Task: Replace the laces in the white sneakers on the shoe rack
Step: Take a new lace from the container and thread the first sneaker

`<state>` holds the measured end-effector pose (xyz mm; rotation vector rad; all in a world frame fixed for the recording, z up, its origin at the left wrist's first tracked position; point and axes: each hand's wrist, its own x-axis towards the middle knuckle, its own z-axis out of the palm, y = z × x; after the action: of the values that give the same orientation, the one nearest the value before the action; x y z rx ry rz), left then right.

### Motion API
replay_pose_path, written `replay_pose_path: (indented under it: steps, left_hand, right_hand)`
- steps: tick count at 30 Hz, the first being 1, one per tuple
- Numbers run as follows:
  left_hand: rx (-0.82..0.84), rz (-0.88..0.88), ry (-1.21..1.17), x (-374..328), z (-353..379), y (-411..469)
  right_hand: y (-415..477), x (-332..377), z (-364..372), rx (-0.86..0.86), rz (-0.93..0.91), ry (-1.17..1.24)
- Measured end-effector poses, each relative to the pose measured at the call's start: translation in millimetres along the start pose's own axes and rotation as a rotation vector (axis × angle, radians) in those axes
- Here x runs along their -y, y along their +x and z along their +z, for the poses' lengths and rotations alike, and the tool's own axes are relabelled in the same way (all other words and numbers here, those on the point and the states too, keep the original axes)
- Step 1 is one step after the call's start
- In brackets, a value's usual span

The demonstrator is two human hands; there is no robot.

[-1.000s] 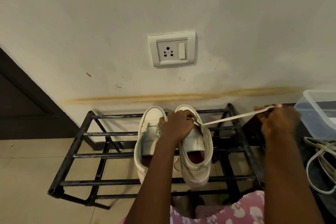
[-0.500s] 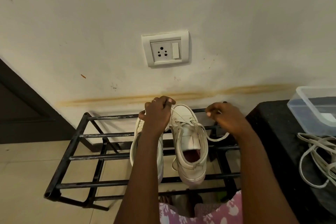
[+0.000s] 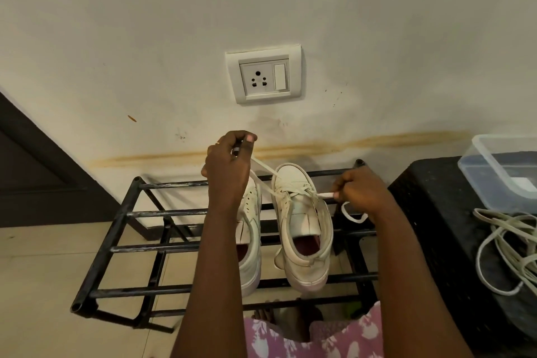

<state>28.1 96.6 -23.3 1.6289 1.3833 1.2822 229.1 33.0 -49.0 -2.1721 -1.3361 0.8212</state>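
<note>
Off-white plaster wall (image 3: 116,38) fills the upper half of the view, marked by a rusty streak low down and carrying a switch socket (image 3: 264,74). Beige floor tiles (image 3: 35,285) lie below, and on them a black metal shoe rack (image 3: 145,213) stands against the wall. Beside the rack, on the right, a black textured stand (image 3: 430,227) holds a clear plastic container (image 3: 499,171) and a tangle of pale loose laces (image 3: 505,244).

Both forearms reach over the rack. The left hand (image 3: 229,166) is raised near the wall, with thumb and forefinger pinching one end of a white lace (image 3: 266,167). The right hand (image 3: 360,192) is lower, just right of the shoes, its curled fingers gripping the other end, and a slack loop hangs beneath it.

Two white sneakers sit side by side on the top bars with toes towards the wall. The lace crosses the eyelets of the right sneaker (image 3: 302,229), while the left sneaker (image 3: 250,241) is partly hidden behind the left arm.
</note>
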Motion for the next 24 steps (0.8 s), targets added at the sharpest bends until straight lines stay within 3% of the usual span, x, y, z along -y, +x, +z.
replay_pose_path:
  steps: [4,10,13,15,17,20,24]
  left_hand:
    - [0.109,-0.058,0.038,3,3,-2]
    - [0.216,-0.084,0.097,10,8,-3]
    - [0.233,-0.104,0.108,12,8,-2]
    - [0.278,-0.135,0.18,17,8,-1]
    - [0.364,-0.149,0.266,22,7,-1]
    - [0.522,-0.121,0.405,28,8,-1]
    - [0.551,-0.123,0.458,33,11,2]
  right_hand:
    - [7,-16,-10,-0.116,0.204,-0.02]
    - [3,-49,-29,-0.56,0.481,-0.018]
    - [3,-57,-28,-0.649,0.585,-0.076]
    - [5,-59,-26,-0.596,0.62,-0.107]
    - [4,-54,-27,-0.432,0.566,-0.152]
    - [-3,-34,-22,-0.116,0.347,-0.104]
    - [-10,-1,-1,0.064,0.008,0.061]
